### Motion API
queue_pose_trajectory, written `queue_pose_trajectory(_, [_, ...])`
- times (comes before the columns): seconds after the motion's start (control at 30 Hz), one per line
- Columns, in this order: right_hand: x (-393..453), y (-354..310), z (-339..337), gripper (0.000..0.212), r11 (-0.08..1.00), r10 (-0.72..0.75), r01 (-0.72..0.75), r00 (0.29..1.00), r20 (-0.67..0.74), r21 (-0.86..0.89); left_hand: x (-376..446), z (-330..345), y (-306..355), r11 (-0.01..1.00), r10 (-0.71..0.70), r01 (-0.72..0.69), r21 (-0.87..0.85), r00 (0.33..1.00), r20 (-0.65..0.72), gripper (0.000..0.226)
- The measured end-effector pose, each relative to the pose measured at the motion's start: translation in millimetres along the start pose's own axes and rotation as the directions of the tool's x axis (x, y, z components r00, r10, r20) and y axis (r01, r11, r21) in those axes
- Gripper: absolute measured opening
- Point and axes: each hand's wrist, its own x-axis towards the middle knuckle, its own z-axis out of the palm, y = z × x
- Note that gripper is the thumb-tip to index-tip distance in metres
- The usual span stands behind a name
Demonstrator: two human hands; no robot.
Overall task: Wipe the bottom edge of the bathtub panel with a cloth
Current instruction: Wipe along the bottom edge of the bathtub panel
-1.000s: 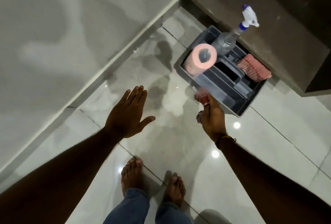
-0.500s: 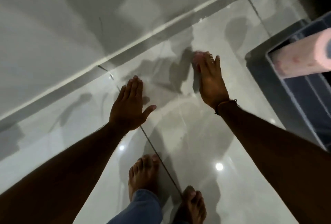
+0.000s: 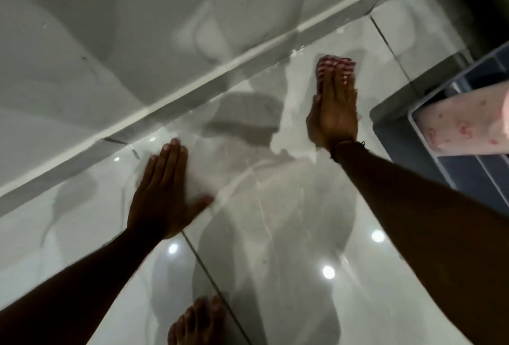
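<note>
Here, seen from the head camera, the right hand [image 3: 334, 116] reaches out with fingers straight and together, holding a red-and-white checked cloth [image 3: 334, 67] beneath its fingertips over the glossy floor tiles [image 3: 275, 234], near the bottom edge of the bathtub panel [image 3: 192, 83] but apart from it. The left hand [image 3: 165, 196] is spread flat, palm down, thumb out, holding nothing. A grey caddy [image 3: 396, 129] with a pink roll [image 3: 465, 121] sits just right of the right hand.
</note>
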Motion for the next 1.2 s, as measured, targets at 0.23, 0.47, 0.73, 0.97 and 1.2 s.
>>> queue_pose_trajectory(0.23, [143, 56, -21, 0.048, 0.983, 0.087, -0.083, 0.996, -0.021, 0.164, 1, 6, -5, 0.999, 0.003, -0.003, 0.045, 1.000, 0.004, 0.118])
queue_pose_trajectory(0.47, [99, 24, 3, 0.069, 0.995, -0.097, 0.097, 0.994, 0.055, 0.011, 2, 5, -4, 0.999, 0.005, -0.005, 0.039, 1.000, 0.003, 0.118])
queue_pose_trajectory(0.73, [-40, -113, 44, 0.065, 0.946, -0.310, 0.298, 0.946, 0.093, 0.128, 0, 2, -4, 0.999, 0.050, -0.050, -0.009, 0.999, -0.013, 0.112])
queue_pose_trajectory(0.97, [-87, -159, 76, 0.064, 0.848, -0.530, 0.526, 0.837, 0.135, 0.071, -14, -3, -22, 0.999, 0.045, -0.045, -0.001, 0.999, -0.009, 0.106])
queue_pose_trajectory(1.2, [-97, -165, 71, 0.075, 0.907, -0.402, 0.377, 0.908, 0.121, 0.185, -22, -4, -22, 0.999, -0.013, 0.011, -0.041, 0.999, -0.045, 0.106])
